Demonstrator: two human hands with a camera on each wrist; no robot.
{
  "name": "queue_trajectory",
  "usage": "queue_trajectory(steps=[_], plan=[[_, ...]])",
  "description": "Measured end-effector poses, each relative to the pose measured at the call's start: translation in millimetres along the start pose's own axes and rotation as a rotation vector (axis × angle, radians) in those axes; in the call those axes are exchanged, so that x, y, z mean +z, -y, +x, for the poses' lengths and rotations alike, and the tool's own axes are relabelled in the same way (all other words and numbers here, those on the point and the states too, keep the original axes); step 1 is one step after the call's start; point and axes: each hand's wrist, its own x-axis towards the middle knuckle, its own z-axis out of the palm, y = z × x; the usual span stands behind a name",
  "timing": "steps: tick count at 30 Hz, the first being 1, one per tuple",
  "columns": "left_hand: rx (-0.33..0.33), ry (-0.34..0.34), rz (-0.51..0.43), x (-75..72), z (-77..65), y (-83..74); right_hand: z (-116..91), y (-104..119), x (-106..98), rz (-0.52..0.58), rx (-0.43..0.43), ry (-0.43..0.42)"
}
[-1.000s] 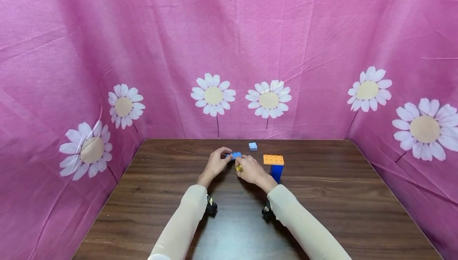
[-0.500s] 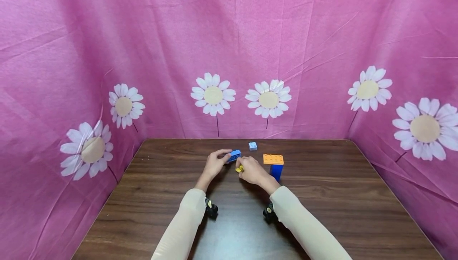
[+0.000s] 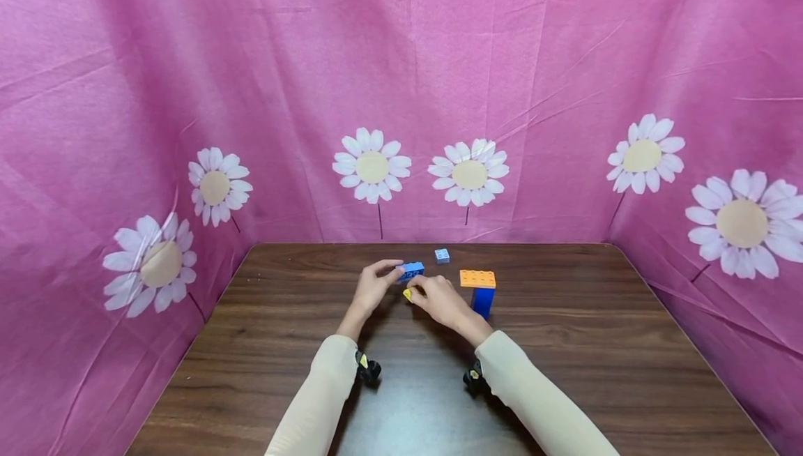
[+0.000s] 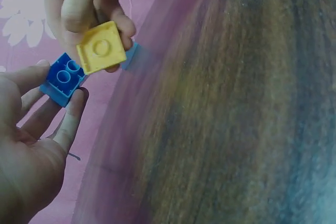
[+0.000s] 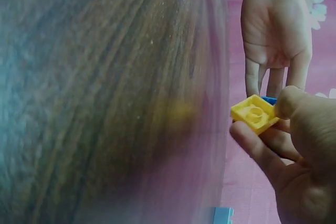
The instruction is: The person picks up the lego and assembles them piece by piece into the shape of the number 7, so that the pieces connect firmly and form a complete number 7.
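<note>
Head view: the left hand (image 3: 370, 292) pinches a blue brick (image 3: 411, 270) at its left end, between thumb and fingers. Just nearer the person, the right hand (image 3: 439, 299) has a small yellow brick (image 3: 408, 295) nipped between its thumb and fingers, at the side facing the left hand. Both bricks are held up over the table (image 3: 564, 365), close together in front of the hands; in the left wrist view the yellow one covers a corner of the blue one, and whether they touch cannot be told.

The step in hand looks like bringing these two bricks into line with one another. If they are to be joined, the next move would call for a steady left hand, while the right hand squares the yellow brick to the blue one before any pressing.

The blue brick's long axis runs roughly sideways, from the left hand's fingertips toward a spot beyond the right hand's fingers. Its hollow face, with round tubes inside, is turned back toward the person. The yellow brick looks about square, with no clear long axis; its hollow face, with one ring, is turned toward the wrists and sits tilted.

Right of the right hand, an orange brick (image 3: 478, 279) tops an upright blue post (image 3: 482, 302). Beyond the same hand lies a pale blue brick (image 3: 442, 256).
</note>
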Motion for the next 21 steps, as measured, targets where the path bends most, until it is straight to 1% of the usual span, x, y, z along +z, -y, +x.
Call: queue_trajectory(steps=[5,12,16,21], plan=[[0.012,-0.013,-0.039,-1.4,-3.6,-4.4,-0.9,6.7,-2.2,0.011,0.004,-0.058],[0.027,-0.034,-0.041,-0.9,-6.3,-9.5,-2.6,16.0,-6.6,0.009,-0.031,-0.112],[0.031,-0.031,-0.099,-1.2,-7.0,-12.1,-4.5,22.8,-10.9,0.026,-0.041,-0.153],[0.037,-0.023,-0.164,-3.8,-11.0,-21.2,-5.3,33.4,-20.5,0.025,-0.043,-0.186]])
